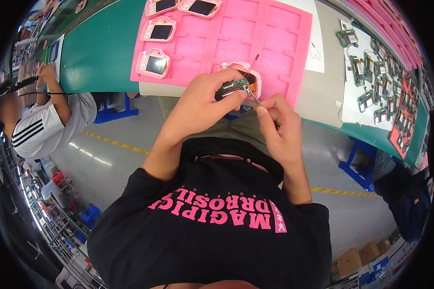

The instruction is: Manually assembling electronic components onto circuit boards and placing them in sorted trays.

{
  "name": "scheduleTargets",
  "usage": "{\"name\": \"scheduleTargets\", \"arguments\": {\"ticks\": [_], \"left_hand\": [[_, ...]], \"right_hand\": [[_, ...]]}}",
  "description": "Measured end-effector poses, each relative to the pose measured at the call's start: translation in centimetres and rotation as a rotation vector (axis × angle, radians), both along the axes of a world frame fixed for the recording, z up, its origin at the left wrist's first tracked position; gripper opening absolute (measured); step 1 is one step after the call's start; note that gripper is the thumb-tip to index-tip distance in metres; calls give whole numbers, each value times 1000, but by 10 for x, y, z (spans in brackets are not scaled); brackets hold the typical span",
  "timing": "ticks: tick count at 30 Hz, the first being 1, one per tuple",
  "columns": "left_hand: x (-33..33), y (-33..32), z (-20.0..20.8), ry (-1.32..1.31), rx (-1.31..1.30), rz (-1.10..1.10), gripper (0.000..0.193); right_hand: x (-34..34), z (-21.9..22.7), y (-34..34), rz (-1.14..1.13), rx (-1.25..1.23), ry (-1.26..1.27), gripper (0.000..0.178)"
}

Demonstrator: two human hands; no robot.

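Note:
My left hand (202, 101) pinches a small green circuit board (232, 86) by its edges, above the near side of the pink foam tray (188, 70). In my right hand (283, 127) is a slim metal tool (253, 96), apparently tweezers, with its tip at the board's right end. A thin dark wire (252, 64) with a small end rises beside the board. Just behind both hands lies a pink toy-camera shell (256, 77), partly hidden by my left hand and the board. The fingers cover much of the board's face.
Several pink camera units with screens, one of them a near-left camera (153, 63), sit in the tray's left part. Many circuit boards lie on a white sheet (350, 98) and a red mat (399, 137) at right. A co-worker (53, 115) sits left; a blue stool (359, 164) stands right.

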State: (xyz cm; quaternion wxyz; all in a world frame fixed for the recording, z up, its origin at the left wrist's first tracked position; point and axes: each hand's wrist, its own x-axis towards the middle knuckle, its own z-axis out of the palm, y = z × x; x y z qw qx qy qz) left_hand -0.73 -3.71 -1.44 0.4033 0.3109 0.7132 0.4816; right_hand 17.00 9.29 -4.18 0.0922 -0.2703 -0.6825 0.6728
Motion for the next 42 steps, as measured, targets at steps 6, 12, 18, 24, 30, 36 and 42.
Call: {"name": "scheduleTargets", "arguments": {"ticks": [6, 12, 18, 24, 30, 36, 42], "left_hand": [[0, 1, -1, -1, 13, -11, 20], [0, 5, 1, -4, -3, -12, 15], [4, 8, -10, 73, 55, 2, 14], [3, 30, 17, -53, -50, -20, 20], [-7, 20, 11, -135, 16, 51, 31], [-1, 22, 19, -183, 62, -17, 39], [-6, -4, 23, -180, -3, 45, 38]], "right_hand": [[1, 2, 1, 22, 87, 8, 5], [2, 2, 0, 38, 122, -3, 5], [3, 3, 1, 35, 126, 6, 4], [11, 10, 14, -69, -66, 1, 3], [19, 18, 31, -115, 101, -47, 10], [-7, 23, 35, 43, 390, -1, 18], [-32, 18, 42, 213, 636, 10, 27]]}}
